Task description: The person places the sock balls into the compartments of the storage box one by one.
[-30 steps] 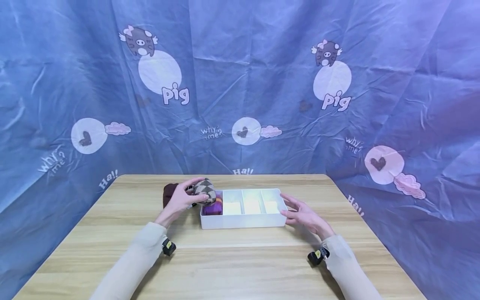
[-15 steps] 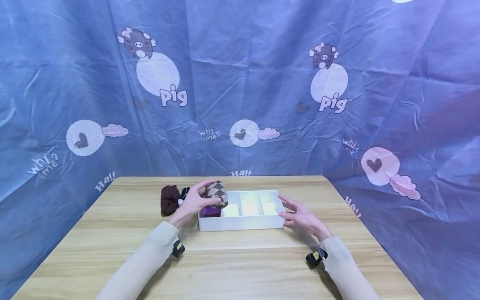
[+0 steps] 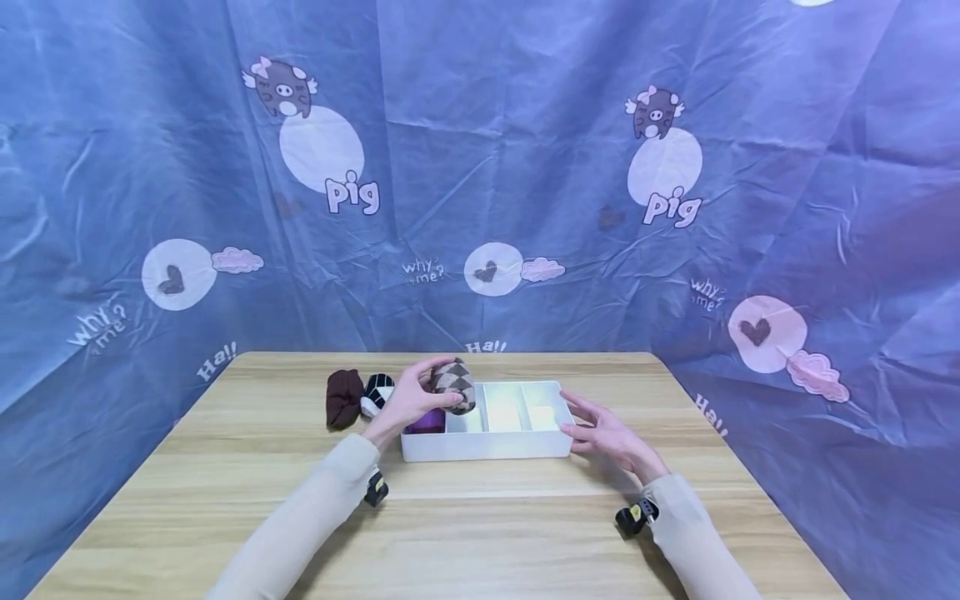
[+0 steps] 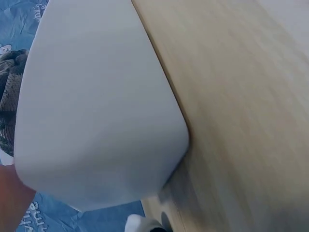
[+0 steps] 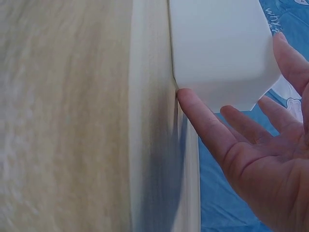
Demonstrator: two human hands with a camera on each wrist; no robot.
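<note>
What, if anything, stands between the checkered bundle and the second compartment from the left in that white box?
Nothing visible does. The left-hand grip holds the checkered bundle seemingly above that compartment, though it hides part of the inside. The purple bundle sits in the leftmost compartment, out of the way.

**Left hand (image 3: 408,403) screens part of the checkered bundle (image 3: 454,387)**

In the head view, that hand also partly covers the purple bundle (image 3: 427,422) and a corner of the black-and-white bundle (image 3: 377,390). The left wrist view's left edge cuts off the checkered bundle; a white thing (image 4: 139,223) at the bottom is too cropped to identify. The right wrist view crops the right hand (image 5: 260,159) and blurs the tabletop's (image 5: 72,121) grain.
</note>
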